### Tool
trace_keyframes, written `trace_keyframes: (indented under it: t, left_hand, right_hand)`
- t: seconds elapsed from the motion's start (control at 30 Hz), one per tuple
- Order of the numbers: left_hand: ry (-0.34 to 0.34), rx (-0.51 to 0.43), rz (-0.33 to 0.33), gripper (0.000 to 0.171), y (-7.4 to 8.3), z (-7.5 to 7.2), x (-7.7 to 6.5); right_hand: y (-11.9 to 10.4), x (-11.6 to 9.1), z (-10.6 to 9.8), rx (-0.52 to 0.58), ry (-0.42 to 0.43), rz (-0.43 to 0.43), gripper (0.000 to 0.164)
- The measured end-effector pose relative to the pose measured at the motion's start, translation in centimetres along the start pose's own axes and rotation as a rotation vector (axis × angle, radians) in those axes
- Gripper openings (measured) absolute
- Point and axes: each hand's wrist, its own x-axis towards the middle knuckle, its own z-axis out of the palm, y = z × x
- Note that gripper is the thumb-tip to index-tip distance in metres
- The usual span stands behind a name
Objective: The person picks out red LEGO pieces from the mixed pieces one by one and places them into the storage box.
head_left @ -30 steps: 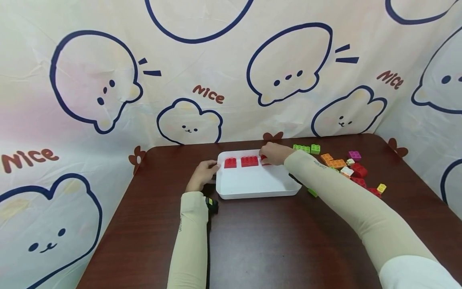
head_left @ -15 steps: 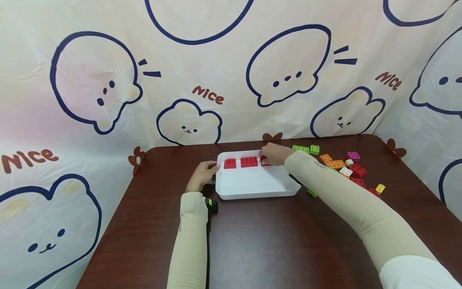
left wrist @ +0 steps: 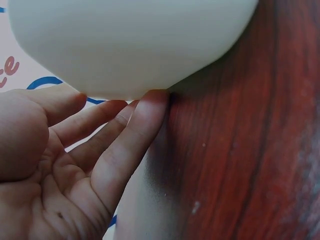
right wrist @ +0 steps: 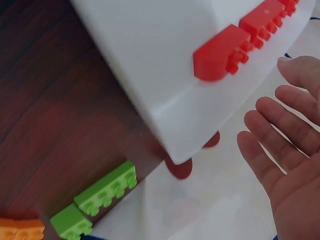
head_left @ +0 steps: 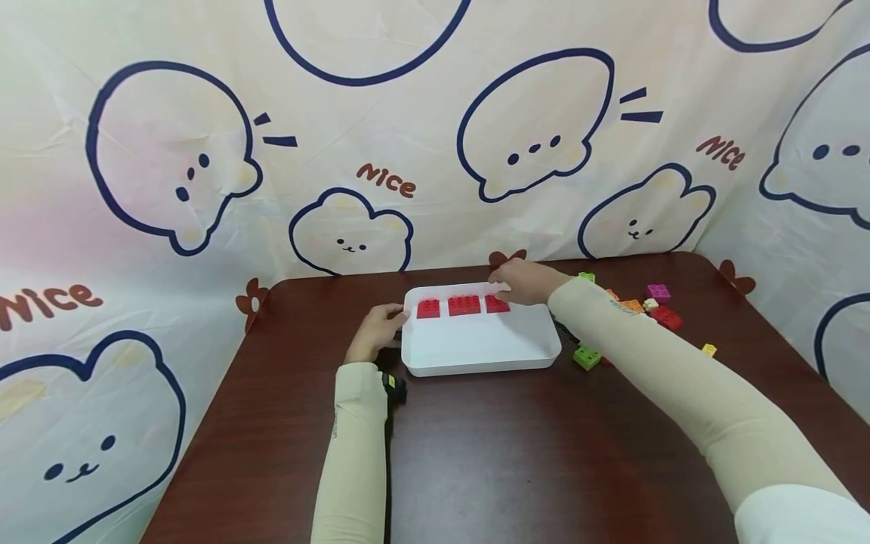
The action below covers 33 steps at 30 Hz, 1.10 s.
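Note:
A white tray (head_left: 479,349) lies on the table with three red building blocks in a row along its far side: the left block (head_left: 428,308), the middle block (head_left: 464,304) and the right block (head_left: 497,304). My left hand (head_left: 376,330) holds the tray's left end, with its thumb and fingertips at the edge in the left wrist view. Just beyond the right block, my right hand (head_left: 529,280) is near the far rim with nothing in it. In the right wrist view its fingers (right wrist: 285,135) are spread, apart from the right block (right wrist: 220,52), which has a rounded end.
Right of the tray lie loose blocks, partly hidden by my right sleeve: green (head_left: 587,357), purple (head_left: 658,292), red (head_left: 666,317) and yellow (head_left: 709,350). Two green blocks (right wrist: 106,187) lie near the table's far edge. A patterned cloth (head_left: 435,136) hangs behind the table.
My right hand has let go of the right red block and moved slightly away to the right, uncovering the block. My left hand stays at the tray's edge.

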Motion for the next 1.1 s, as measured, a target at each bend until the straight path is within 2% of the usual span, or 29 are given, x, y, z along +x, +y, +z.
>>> trace_keyframes:
  t: [0.2,0.6,0.87,1.1]
  left_hand:
    - [0.006,0.006,0.002,0.049,0.0,0.1,0.1]
    - [-0.012,-0.008,-0.009,0.050,0.2,0.0,-0.2]
    - [-0.012,-0.016,0.004,0.049,0.2,0.1,0.0]
    - [-0.014,-0.027,-0.004,0.050,0.1,-0.1,-0.1]
  right_hand:
    - [1.9,-1.6,-0.8,0.015,0.057,-0.012,0.042]
    - [5.5,-4.9,-1.2,0.063,0.161,0.047,0.040]
    - [8.4,-7.3,-1.0,0.120,0.176,0.089,0.044]
    - [10.2,-9.2,-0.9,0.120,0.188,0.120,0.043]
